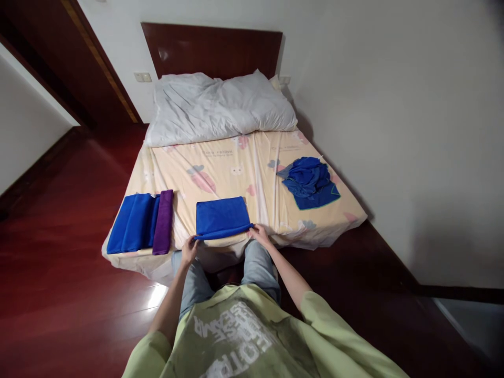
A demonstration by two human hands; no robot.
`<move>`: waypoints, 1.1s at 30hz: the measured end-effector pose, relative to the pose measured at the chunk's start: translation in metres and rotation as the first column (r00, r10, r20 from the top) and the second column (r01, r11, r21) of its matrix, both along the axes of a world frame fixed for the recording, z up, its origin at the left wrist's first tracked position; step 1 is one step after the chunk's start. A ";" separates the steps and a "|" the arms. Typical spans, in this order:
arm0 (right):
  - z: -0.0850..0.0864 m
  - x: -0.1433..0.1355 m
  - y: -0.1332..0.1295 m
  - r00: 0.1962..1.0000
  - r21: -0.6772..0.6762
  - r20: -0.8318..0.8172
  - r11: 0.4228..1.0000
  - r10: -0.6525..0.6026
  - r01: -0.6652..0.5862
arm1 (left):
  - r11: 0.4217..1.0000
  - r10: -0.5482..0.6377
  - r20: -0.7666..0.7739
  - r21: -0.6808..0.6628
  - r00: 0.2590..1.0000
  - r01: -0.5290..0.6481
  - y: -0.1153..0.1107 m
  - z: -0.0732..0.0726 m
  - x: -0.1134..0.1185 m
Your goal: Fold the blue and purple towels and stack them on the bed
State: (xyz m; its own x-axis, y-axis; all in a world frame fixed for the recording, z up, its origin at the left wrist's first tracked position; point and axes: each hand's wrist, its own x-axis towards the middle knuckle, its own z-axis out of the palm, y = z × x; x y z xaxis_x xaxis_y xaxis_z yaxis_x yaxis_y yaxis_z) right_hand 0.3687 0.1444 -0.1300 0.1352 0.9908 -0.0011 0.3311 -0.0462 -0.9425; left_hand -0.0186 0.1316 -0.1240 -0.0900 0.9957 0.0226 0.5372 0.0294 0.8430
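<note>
A blue cloth [222, 214] lies flat in front of me by the near edge of the bed, its near edge turned up in a narrow fold. My left hand [189, 249] pinches the left end of that fold. At the other end, my right hand [260, 234] grips the near right corner. To the left sit several folded blue cloths [133, 222] side by side, with a folded purple cloth [163, 222] against them. Over on the right rests a crumpled heap of blue cloths [309, 181], one with a green edge.
The bed [236, 152] has a pale yellow sheet printed with carrots and rabbits. A rumpled white quilt [220, 107] is bunched at the dark wooden headboard [212, 50]. A white wall [394, 131] runs along the right. Dark red flooring [71, 236] surrounds the bed.
</note>
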 end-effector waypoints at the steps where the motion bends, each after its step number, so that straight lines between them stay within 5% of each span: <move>1: 0.000 0.000 0.001 1.000 -0.002 0.008 1.000 -0.010 0.010 | 0.999 0.029 0.028 -0.016 0.999 -0.029 0.001 0.000 0.002; 7: -0.002 0.001 -0.002 0.999 -0.033 0.045 0.999 -0.019 0.020 | 0.997 0.070 0.126 -0.021 0.990 -0.068 0.002 0.001 0.008; 33: -0.008 -0.015 0.009 0.951 -0.108 0.239 0.968 -0.196 0.227 | 0.966 0.221 -0.089 -0.119 0.971 -0.231 0.014 0.008 0.017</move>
State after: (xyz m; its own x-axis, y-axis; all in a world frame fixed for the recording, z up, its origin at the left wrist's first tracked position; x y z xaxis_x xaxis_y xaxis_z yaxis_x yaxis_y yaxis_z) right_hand 0.3535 0.1539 -0.1375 0.3536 0.9323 -0.0761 0.5028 -0.2580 -0.8250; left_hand -0.0013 0.1454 -0.1161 -0.3162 0.9446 -0.0877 0.5655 0.2619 0.7821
